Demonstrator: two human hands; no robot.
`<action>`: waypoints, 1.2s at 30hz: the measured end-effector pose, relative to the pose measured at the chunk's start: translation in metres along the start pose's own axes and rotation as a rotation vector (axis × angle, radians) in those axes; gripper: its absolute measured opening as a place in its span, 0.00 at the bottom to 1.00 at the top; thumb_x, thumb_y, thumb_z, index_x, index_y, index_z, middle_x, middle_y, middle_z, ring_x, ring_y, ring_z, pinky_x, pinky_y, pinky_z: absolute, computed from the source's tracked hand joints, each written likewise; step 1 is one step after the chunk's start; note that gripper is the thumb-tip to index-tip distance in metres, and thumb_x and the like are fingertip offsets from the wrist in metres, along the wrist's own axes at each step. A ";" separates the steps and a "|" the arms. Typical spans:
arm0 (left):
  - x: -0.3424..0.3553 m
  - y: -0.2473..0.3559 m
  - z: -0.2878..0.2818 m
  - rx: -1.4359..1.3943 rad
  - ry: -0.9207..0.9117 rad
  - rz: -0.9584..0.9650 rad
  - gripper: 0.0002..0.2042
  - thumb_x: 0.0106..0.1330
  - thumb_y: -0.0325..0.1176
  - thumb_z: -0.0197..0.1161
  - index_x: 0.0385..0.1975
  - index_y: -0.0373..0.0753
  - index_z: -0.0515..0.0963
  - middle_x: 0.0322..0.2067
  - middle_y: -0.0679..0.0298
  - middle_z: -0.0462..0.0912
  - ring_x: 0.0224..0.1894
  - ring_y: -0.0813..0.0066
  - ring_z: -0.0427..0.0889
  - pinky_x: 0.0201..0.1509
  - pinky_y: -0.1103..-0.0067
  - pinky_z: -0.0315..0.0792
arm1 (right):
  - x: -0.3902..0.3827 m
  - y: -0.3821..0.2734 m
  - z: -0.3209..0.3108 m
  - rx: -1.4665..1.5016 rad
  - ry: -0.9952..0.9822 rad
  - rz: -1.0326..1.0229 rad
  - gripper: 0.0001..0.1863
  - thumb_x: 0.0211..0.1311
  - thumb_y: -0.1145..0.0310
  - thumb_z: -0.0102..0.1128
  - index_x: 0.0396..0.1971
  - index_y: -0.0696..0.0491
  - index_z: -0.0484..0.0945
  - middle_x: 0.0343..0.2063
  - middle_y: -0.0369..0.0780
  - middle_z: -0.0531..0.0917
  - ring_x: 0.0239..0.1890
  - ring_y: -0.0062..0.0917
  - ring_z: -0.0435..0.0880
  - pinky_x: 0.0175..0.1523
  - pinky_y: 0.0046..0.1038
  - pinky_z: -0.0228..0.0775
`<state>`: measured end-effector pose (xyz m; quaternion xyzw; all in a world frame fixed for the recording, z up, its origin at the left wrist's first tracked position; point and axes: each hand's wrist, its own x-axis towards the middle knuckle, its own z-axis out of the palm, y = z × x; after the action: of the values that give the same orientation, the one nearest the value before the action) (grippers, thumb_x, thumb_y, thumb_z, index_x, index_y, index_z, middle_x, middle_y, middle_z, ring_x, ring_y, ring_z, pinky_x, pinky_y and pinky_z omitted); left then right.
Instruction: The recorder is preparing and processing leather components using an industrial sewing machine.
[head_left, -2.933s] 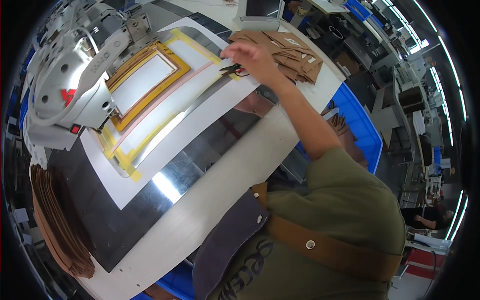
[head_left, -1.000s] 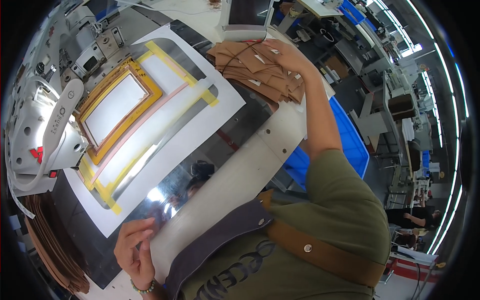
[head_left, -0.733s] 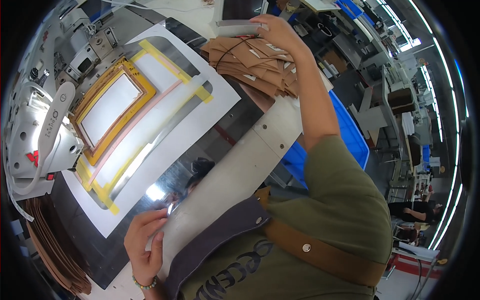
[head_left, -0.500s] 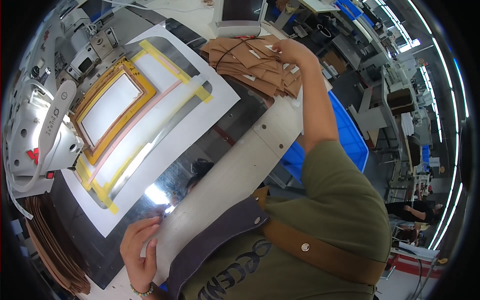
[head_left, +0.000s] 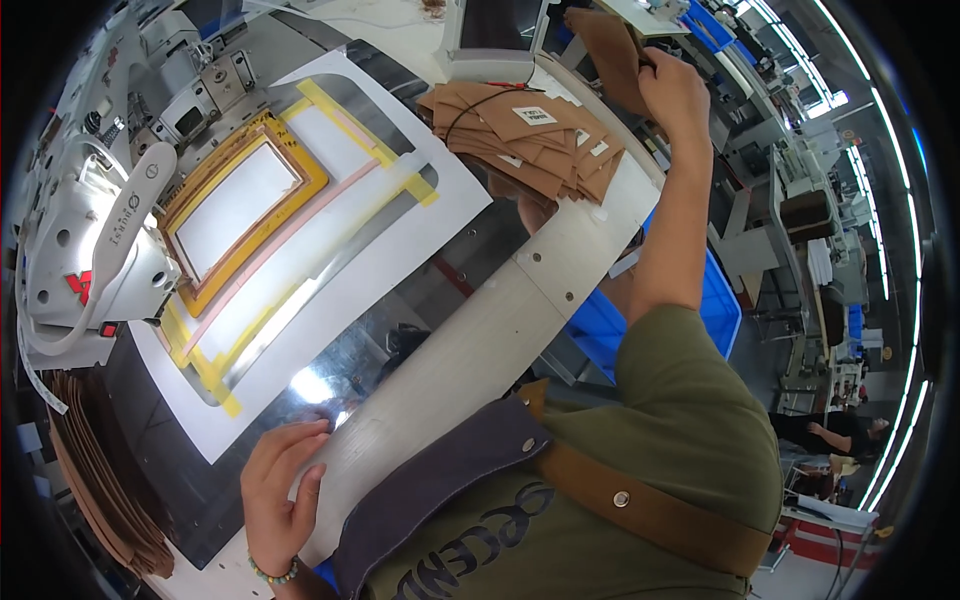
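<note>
Workshop behind: rows of benches, light strips, a person in dark clothes (head_left: 822, 433) off to the right. White worktable (head_left: 520, 310) runs slantwise, black shiny plate (head_left: 405, 310) on top. My right hand (head_left: 677, 95) is raised by the table's far right corner, fingers grasping one end of a brown panel (head_left: 608, 50); panel is up off the table, reaching out left of my knuckles. Just beside, near that same corner, brown pile (head_left: 530, 135), pieces overlapping, some with white labels, dark cable (head_left: 470, 108) across it. Monitor (head_left: 497, 25) stands right behind, toward the far edge. My left hand (head_left: 280, 490) is over the near edge, fingers released, half curled, thumb apart; can't tell if the tips touch the table. Brown bundle (head_left: 100, 480) at the near left corner. Yellow frame (head_left: 255, 244) lies over a white sheet (head_left: 345, 310), next to the sewing machine (head_left: 90, 240). Blue bin (head_left: 718, 312) sits below the right edge.
</note>
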<state>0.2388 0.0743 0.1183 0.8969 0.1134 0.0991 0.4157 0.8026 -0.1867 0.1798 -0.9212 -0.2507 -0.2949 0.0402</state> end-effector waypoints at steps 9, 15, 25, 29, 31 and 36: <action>0.003 -0.002 0.003 -0.016 -0.009 0.003 0.14 0.62 0.21 0.66 0.48 0.32 0.84 0.51 0.52 0.88 0.55 0.49 0.87 0.60 0.64 0.79 | -0.087 -0.111 0.036 0.237 -0.344 -0.451 0.16 0.73 0.59 0.59 0.49 0.51 0.89 0.49 0.42 0.88 0.50 0.43 0.87 0.55 0.42 0.79; 0.001 0.014 -0.010 0.021 -0.021 0.032 0.14 0.62 0.21 0.67 0.48 0.35 0.85 0.51 0.54 0.88 0.55 0.50 0.87 0.59 0.64 0.80 | -0.064 -0.111 0.003 0.621 -0.002 -0.149 0.16 0.76 0.56 0.59 0.42 0.51 0.91 0.39 0.42 0.88 0.43 0.41 0.88 0.48 0.39 0.78; 0.001 0.094 0.039 -0.855 0.380 0.910 0.40 0.77 0.28 0.60 0.85 0.59 0.50 0.76 0.52 0.69 0.69 0.40 0.77 0.69 0.48 0.73 | -0.110 -0.208 0.001 0.786 -0.407 -0.778 0.10 0.72 0.64 0.66 0.41 0.54 0.90 0.39 0.40 0.89 0.48 0.40 0.85 0.62 0.38 0.75; 0.027 0.147 0.005 -1.077 0.093 0.414 0.26 0.79 0.31 0.59 0.76 0.42 0.66 0.66 0.55 0.82 0.68 0.43 0.80 0.71 0.58 0.75 | -0.115 -0.234 0.020 0.859 -0.408 -0.883 0.09 0.72 0.66 0.66 0.41 0.54 0.89 0.41 0.39 0.89 0.53 0.37 0.84 0.71 0.44 0.67; 0.041 0.123 0.004 -0.858 0.155 0.668 0.20 0.79 0.33 0.59 0.68 0.39 0.72 0.59 0.56 0.87 0.64 0.46 0.83 0.67 0.62 0.77 | -0.108 -0.254 0.014 0.884 -0.407 -0.929 0.09 0.72 0.66 0.66 0.43 0.55 0.89 0.45 0.39 0.88 0.55 0.36 0.83 0.72 0.43 0.66; 0.017 0.055 -0.011 -0.417 -0.007 0.713 0.19 0.72 0.27 0.66 0.62 0.44 0.80 0.57 0.58 0.89 0.62 0.50 0.84 0.60 0.62 0.80 | -0.111 -0.254 0.040 0.827 -0.325 -0.945 0.16 0.71 0.65 0.67 0.55 0.53 0.87 0.60 0.41 0.85 0.66 0.37 0.78 0.74 0.41 0.64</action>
<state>0.2591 0.0523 0.1686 0.7768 -0.2283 0.2546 0.5288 0.6222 -0.0050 0.0661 -0.6530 -0.7247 -0.0169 0.2193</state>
